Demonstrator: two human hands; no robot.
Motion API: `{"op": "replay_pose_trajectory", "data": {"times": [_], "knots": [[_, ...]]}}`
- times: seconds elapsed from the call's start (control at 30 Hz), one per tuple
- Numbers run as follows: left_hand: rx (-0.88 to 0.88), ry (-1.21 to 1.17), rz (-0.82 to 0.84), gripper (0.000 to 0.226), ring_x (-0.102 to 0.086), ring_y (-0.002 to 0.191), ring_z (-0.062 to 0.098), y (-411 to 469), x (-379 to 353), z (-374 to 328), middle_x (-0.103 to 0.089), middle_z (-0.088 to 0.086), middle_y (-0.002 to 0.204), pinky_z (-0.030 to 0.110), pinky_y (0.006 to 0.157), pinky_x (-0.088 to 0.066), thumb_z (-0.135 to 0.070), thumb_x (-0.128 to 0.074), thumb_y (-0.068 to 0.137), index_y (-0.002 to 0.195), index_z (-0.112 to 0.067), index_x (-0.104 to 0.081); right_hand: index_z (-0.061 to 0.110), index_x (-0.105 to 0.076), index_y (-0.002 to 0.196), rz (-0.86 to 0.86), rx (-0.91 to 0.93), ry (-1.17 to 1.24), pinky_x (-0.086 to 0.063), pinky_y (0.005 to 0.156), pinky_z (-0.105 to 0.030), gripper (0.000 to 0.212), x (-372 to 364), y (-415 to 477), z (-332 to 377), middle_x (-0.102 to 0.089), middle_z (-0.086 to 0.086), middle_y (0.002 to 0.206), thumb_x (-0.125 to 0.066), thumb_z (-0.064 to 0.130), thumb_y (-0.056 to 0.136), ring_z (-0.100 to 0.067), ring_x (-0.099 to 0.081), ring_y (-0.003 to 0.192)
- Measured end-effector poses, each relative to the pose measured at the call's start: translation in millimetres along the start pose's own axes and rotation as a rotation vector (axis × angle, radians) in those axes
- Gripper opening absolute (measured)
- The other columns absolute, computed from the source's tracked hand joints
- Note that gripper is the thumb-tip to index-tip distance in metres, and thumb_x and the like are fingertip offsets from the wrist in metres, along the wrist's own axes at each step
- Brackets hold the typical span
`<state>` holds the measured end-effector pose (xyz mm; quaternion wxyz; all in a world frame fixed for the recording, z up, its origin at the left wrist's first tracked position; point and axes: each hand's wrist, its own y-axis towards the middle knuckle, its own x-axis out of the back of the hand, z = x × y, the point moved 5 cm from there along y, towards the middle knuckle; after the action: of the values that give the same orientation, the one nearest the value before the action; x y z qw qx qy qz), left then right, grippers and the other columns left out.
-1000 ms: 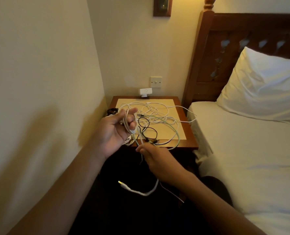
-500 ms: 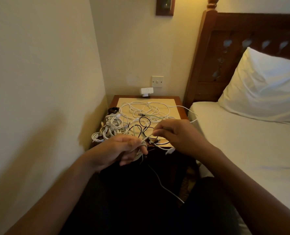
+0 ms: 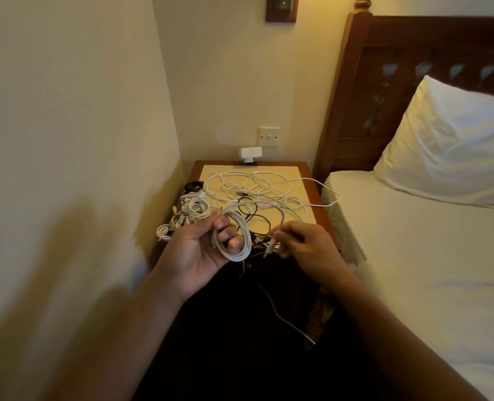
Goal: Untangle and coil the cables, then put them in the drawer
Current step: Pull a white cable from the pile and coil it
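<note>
Half a second ago the left hand (image 3: 202, 250) lay palm down over the cable. Now it is turned palm up, and a white coil (image 3: 241, 227) of several loops shows, wound round its curled fingers and held against the thumb. The right hand (image 3: 303, 244) has dropped a little from over the tabletop to the table's front edge. It pinches the cable end (image 3: 270, 247) between thumb and fingertips, just right of the coil. A second ago this hand was lower, beneath the left one, with a white plug dangling under it. Now only a thin cable (image 3: 283, 319) trails down from between the hands into the dark below.

Behind the hands stands the bedside table (image 3: 308, 172), with a loose tangle (image 3: 257, 183) of white cables spread across its pale top. A black cable (image 3: 257, 217) is looped in the near part of the tangle. Finished white bundles (image 3: 192, 211) lie at the table's left edge, with a small black coil (image 3: 194, 185) beyond them. One white strand hangs off the right edge toward the bed (image 3: 413, 256). A wall switch (image 3: 269, 136) and a white plug (image 3: 250, 153) sit at the back. A pillow (image 3: 456, 140) leans against the headboard (image 3: 399, 68). The hands cover the table's front edge, and the drawer cannot be made out in the dark below.
</note>
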<state>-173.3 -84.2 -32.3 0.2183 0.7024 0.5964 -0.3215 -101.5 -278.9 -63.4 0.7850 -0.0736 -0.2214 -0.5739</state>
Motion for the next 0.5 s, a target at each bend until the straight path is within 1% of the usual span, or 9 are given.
{"op": "replay_pose_trajectory", "data": {"times": [0.07, 0.1, 0.13, 0.2, 0.3, 0.37, 0.43, 0.47, 0.5], "knots": [[0.006, 0.014, -0.019, 0.034, -0.049, 0.062, 0.019, 3.3, -3.3, 10.3, -0.042, 0.005, 0.066, 0.032, 0.070, -0.047, -0.025, -0.041, 0.104, 0.075, -0.010, -0.051, 0.010, -0.075, 0.103, -0.006, -0.059, 0.369, -0.061, 0.080, -0.030, 0.012, -14.6, -5.2, 8.7, -0.078, -0.004, 0.098, -0.064, 0.008, 0.100, -0.019, -0.075, 0.087], [0.002, 0.044, -0.037, 0.031, -0.048, 0.060, 0.017, 5.0, -2.9, 14.6, -0.041, 0.004, 0.066, 0.032, 0.071, -0.043, -0.024, -0.041, 0.104, 0.078, -0.010, -0.049, 0.005, -0.075, 0.103, -0.001, -0.078, 0.482, -0.061, 0.082, -0.031, 0.011, -21.1, -7.4, 12.4, -0.078, -0.008, 0.099, -0.064, 0.005, 0.099, -0.024, -0.076, 0.090], [0.001, 0.088, -0.058, 0.029, -0.045, 0.059, 0.015, 6.6, -0.3, 17.9, -0.040, 0.003, 0.066, 0.032, 0.072, -0.038, -0.025, -0.041, 0.104, 0.080, -0.011, -0.047, 0.002, -0.074, 0.105, 0.007, -0.091, 0.542, -0.062, 0.084, -0.033, 0.012, -26.4, -9.6, 14.5, -0.078, -0.012, 0.100, -0.064, 0.005, 0.099, -0.027, -0.076, 0.092], [0.000, 0.223, -0.092, 0.030, -0.039, 0.063, 0.015, 8.0, 7.8, 20.9, -0.038, 0.003, 0.065, 0.032, 0.070, -0.033, -0.029, -0.043, 0.103, 0.079, -0.011, -0.047, 0.002, -0.075, 0.104, 0.018, -0.120, 0.602, -0.062, 0.087, -0.035, 0.012, -33.6, -13.5, 14.2, -0.078, -0.013, 0.099, -0.065, 0.005, 0.098, -0.028, -0.075, 0.091], [-0.037, 0.499, -0.154, 0.036, -0.044, 0.073, 0.021, 7.5, 20.8, 22.0, -0.046, 0.005, 0.069, 0.033, 0.071, -0.039, -0.032, -0.042, 0.105, 0.078, -0.010, -0.051, 0.006, -0.075, 0.101, 0.019, -0.193, 0.684, -0.060, 0.090, -0.039, 0.011, -41.3, -17.4, 7.3, -0.078, -0.015, 0.098, -0.065, 0.005, 0.097, -0.027, -0.073, 0.091], [-0.050, 0.632, -0.182, 0.037, -0.054, 0.080, 0.021, 7.8, 23.4, 27.0, -0.060, 0.006, 0.078, 0.037, 0.079, -0.045, -0.030, -0.043, 0.106, 0.082, -0.006, -0.053, 0.005, -0.075, 0.104, 0.065, -0.254, 0.745, -0.060, 0.089, -0.038, 0.013, -49.7, -19.1, 4.3, -0.078, -0.014, 0.103, -0.063, 0.007, 0.099, -0.025, -0.074, 0.096], [-0.074, 0.737, -0.231, 0.040, -0.063, 0.092, 0.020, 9.4, 25.4, 31.5, -0.071, 0.007, 0.092, 0.041, 0.093, -0.046, -0.029, -0.043, 0.109, 0.094, 0.005, -0.058, 0.005, -0.077, 0.107, 0.150, -0.309, 0.773, -0.057, 0.086, -0.035, 0.018, -59.3, -21.9, 4.9, -0.077, -0.013, 0.106, -0.060, 0.011, 0.101, -0.023, -0.072, 0.097], [-0.084, 0.757, -0.261, 0.040, -0.064, 0.096, 0.019, 10.3, 27.2, 33.4, -0.073, 0.006, 0.097, 0.042, 0.096, -0.046, -0.029, -0.043, 0.109, 0.100, 0.005, -0.063, 0.004, -0.077, 0.108, 0.189, -0.327, 0.779, -0.055, 0.087, -0.034, 0.021, -62.9, -23.7, 4.7, -0.076, -0.013, 0.106, -0.060, 0.013, 0.101, -0.024, -0.070, 0.097], [-0.092, 0.769, -0.289, 0.038, -0.066, 0.098, 0.018, 9.8, 28.0, 33.9, -0.074, 0.005, 0.100, 0.039, 0.096, -0.047, -0.029, -0.043, 0.109, 0.102, -0.002, -0.069, 0.003, -0.076, 0.110, 0.224, -0.338, 0.799, -0.051, 0.089, -0.036, 0.024, -65.5, -25.8, 5.0, -0.075, -0.013, 0.106, -0.061, 0.017, 0.098, -0.024, -0.067, 0.098]]}}
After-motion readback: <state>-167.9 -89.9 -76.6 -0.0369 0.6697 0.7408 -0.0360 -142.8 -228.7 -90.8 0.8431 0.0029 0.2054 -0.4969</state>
